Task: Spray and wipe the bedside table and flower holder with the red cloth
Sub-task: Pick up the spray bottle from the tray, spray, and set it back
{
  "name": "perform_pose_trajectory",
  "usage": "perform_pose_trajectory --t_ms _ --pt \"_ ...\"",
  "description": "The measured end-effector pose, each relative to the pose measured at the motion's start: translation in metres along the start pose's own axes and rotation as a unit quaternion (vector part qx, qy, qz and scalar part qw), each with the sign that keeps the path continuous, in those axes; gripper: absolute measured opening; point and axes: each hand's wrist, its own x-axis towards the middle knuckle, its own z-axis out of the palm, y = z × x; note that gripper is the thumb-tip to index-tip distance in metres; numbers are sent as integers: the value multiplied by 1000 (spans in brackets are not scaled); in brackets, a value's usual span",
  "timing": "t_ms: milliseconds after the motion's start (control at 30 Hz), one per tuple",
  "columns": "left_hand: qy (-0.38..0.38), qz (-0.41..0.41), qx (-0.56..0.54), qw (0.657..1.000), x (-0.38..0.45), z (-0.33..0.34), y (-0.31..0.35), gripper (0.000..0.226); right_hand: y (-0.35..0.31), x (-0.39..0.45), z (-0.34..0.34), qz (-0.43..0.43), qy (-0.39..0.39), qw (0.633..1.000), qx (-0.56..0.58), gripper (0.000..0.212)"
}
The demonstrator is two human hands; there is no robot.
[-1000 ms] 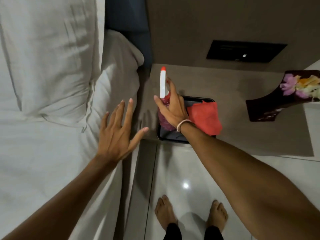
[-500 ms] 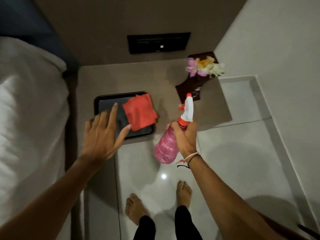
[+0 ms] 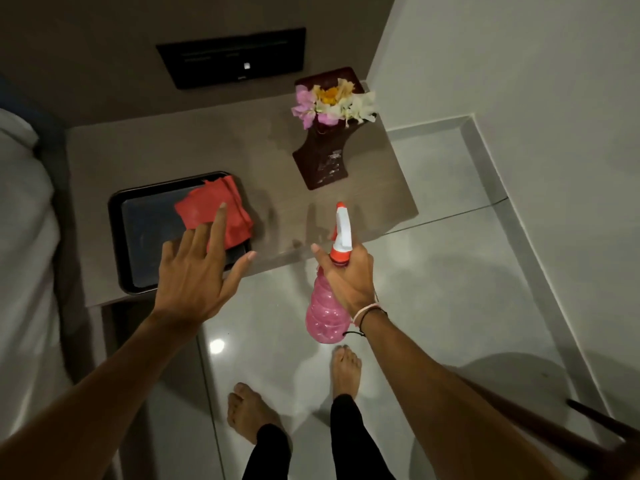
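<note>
The brown bedside table (image 3: 173,147) carries a black tray (image 3: 138,244) at its front left. A folded red cloth (image 3: 214,209) lies on the tray's right end. My left hand (image 3: 197,271) hovers over the tray with fingers spread, the fingertips over the cloth's near edge. A dark brown flower holder (image 3: 320,161) with pink, white and yellow flowers stands at the table's back right. My right hand (image 3: 349,275) grips the neck of a pink spray bottle (image 3: 327,317) in front of the table, its white nozzle pointing toward the flower holder.
A white bed (image 3: 24,244) runs along the left, close to the table. A black wall panel (image 3: 235,57) sits above the table. A white wall (image 3: 519,116) closes the right side. My bare feet stand on glossy floor tiles (image 3: 433,289). A dark stick (image 3: 602,417) crosses the bottom right.
My left hand has moved forward and right over the tray until its fingertips are over the red cloth. My right hand holds the bottle with the nozzle more upright.
</note>
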Motion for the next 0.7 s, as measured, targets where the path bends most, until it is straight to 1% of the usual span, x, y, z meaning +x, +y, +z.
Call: perform_pose_trajectory --t_ms 100,200,233,300,400,433,500,533,567,633,700 --pt "-1 -15 -7 1000 0 -4 -2 97 3 -13 8 -6 -26 1000 -11 32" --pt "19 -44 -20 999 -4 -10 -12 95 -5 -27 20 -28 -63 998 11 52" --pt "26 -59 -24 998 -5 -13 -21 93 -12 -31 28 -42 -72 996 17 55" --pt "43 -86 -28 995 -11 -19 -44 90 -30 -39 48 -72 -87 993 33 51" --pt "59 -110 -1 992 -22 -26 -86 88 -64 -42 79 -104 -112 986 60 42" --pt "59 -120 6 991 -27 -28 -101 88 -77 -40 90 -107 -116 985 70 45" --pt "57 -145 20 988 -40 -30 -135 88 -108 -35 118 -113 -114 982 100 68" --pt "56 -150 30 987 -45 -30 -147 89 -122 -30 129 -117 -110 981 112 75" --pt "52 -156 41 986 -52 -30 -163 89 -138 -27 146 -120 -111 980 118 71" --pt "46 -161 56 984 -63 -28 -184 89 -162 -19 175 -140 -99 979 113 50" --pt "44 -168 66 983 -71 -23 -198 87 -174 -9 202 -175 -94 974 112 41"
